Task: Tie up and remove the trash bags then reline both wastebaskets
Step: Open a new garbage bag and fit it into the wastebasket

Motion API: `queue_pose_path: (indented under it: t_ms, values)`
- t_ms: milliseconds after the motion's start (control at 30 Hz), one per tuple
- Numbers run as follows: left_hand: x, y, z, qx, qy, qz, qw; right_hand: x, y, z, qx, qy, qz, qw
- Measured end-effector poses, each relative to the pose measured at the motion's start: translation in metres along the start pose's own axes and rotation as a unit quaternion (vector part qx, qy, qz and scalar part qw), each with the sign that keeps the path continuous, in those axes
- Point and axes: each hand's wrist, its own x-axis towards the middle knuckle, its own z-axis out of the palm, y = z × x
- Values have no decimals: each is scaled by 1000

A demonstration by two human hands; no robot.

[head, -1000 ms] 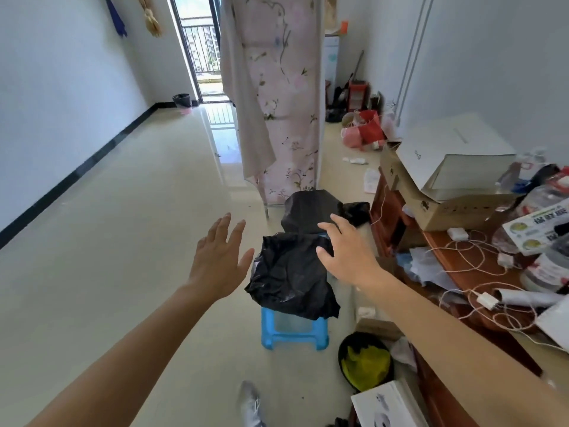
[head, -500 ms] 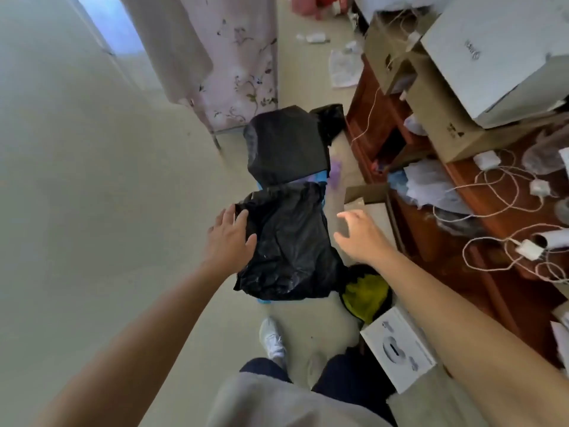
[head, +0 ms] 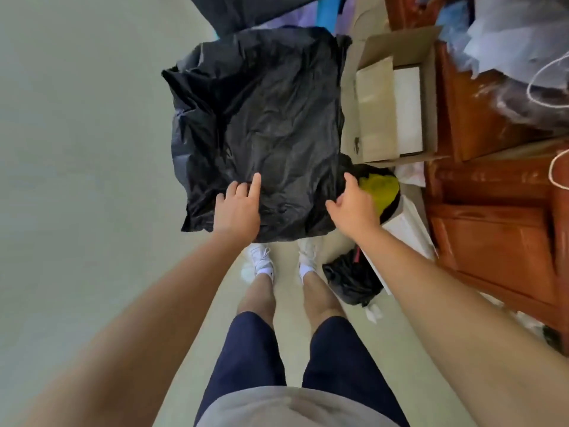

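The black trash bag (head: 261,124) lay spread just ahead of both hands; the left hand (head: 238,211) touched it with a straight forefinger, gripping nothing, while the right hand (head: 354,201) hung loosely spread at its right edge, a wastebasket (head: 391,208) just beyond

The pale, glossy floor (head: 77,149) takes up everything from seven to eleven o'clock. At one o'clock an open cardboard box (head: 369,143) sits on it, flaps up, with a white box (head: 408,109) standing inside along its right side. Touching that carton, from two to four o'clock, is a reddish-brown wooden cabinet (head: 492,217). Crumpled pale sheets (head: 517,35) and a loop of white cord (head: 537,84) lie on top of it. At six o'clock are two white sneakers (head: 261,261), navy shorts (head: 252,365) and a grey shirt hem (head: 277,408).
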Motion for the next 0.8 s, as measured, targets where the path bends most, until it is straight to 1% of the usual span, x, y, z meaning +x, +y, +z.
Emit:
queue_pose_path:
  t_ms: [67, 133, 233, 333, 433, 500, 567, 667, 800]
  values:
    - [5, -2, 2, 27, -3, -14, 1000, 0, 0, 5, -6, 24, -16, 1000]
    - [3, -4, -7, 20, 5, -19, 1000, -6, -3, -2, -3, 45, -36, 998]
    - [-10, -8, -44, -56, 54, -43, 996, -17, -15, -32, 31, 49, -53, 997]
    - [-36, -18, -102, -119, 114, -76, 983, -27, -42, -73, 81, 29, -81, 993]
    - [-74, -35, -172, -194, 197, -100, 956, -45, -82, -116, 117, -14, -158, 980]
    - [-101, -50, -216, -213, 258, -112, 936, -59, -115, -142, 133, -39, -212, 967]
    - [-127, -68, -251, -213, 314, -125, 917, -77, -154, -167, 147, -40, -263, 953]
    - [-166, -96, -292, -225, 397, -147, 877, -107, -220, -204, 165, -20, -316, 934]
    - [-212, -141, -328, -245, 480, -155, 828, -149, -310, -240, 181, -34, -375, 909]
